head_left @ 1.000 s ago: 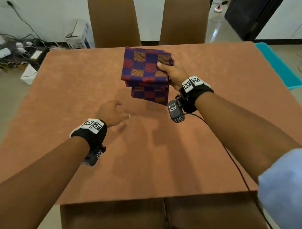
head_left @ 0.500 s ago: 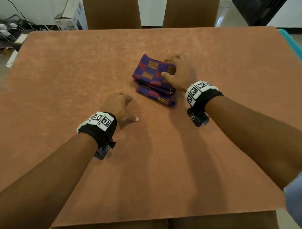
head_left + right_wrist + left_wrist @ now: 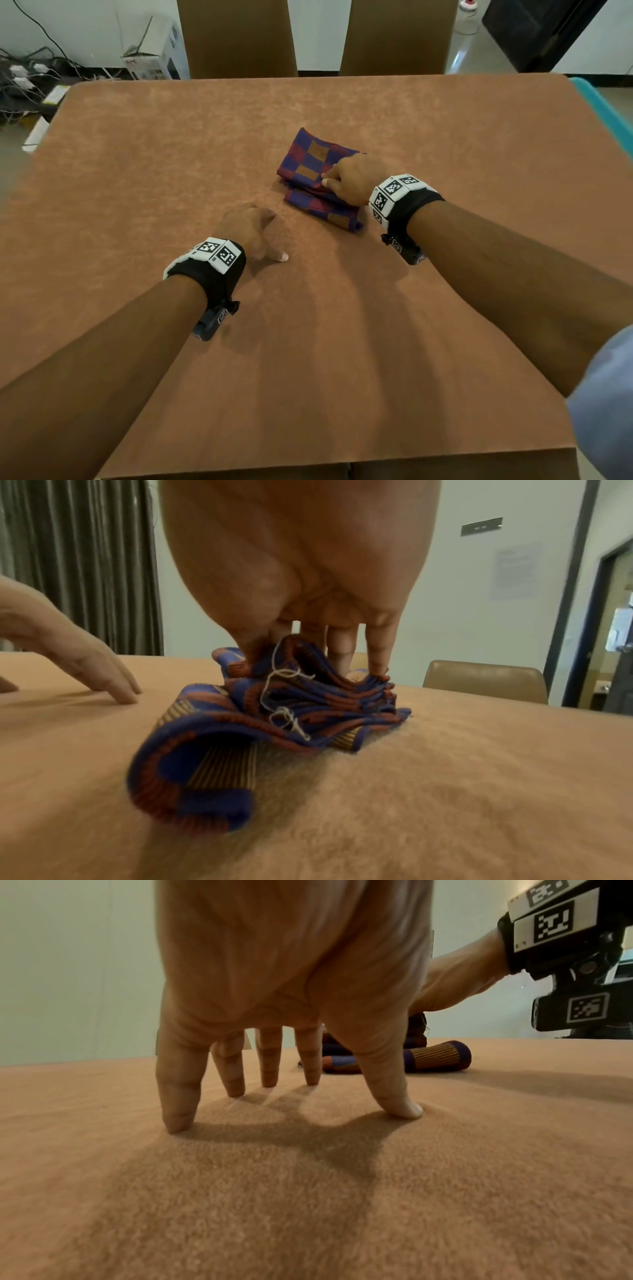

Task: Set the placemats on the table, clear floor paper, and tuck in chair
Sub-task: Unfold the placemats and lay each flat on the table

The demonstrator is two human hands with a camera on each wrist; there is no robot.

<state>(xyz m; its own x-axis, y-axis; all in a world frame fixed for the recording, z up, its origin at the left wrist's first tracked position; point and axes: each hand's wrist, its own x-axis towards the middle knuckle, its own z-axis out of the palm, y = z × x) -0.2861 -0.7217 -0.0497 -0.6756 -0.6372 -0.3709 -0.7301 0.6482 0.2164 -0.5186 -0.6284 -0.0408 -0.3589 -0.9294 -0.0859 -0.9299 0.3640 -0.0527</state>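
At frame centre | right hand [image 3: 349,180] pinches folded placemats [image 3: 308,161] | left hand [image 3: 248,228] spread, empty, fingertips on worktop [image 3: 137,154] | advice: peel one layer off slowly.

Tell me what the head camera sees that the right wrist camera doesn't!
Only the head view shows the white box and the cables on the floor past the table's far left corner. Only the right wrist view shows a loose white thread on the folded placemats, a dark curtain and a paper notice on the wall. Both show the right hand pinching the placemats, which lie on the table, and the left hand beside them with its fingers touching the tabletop.
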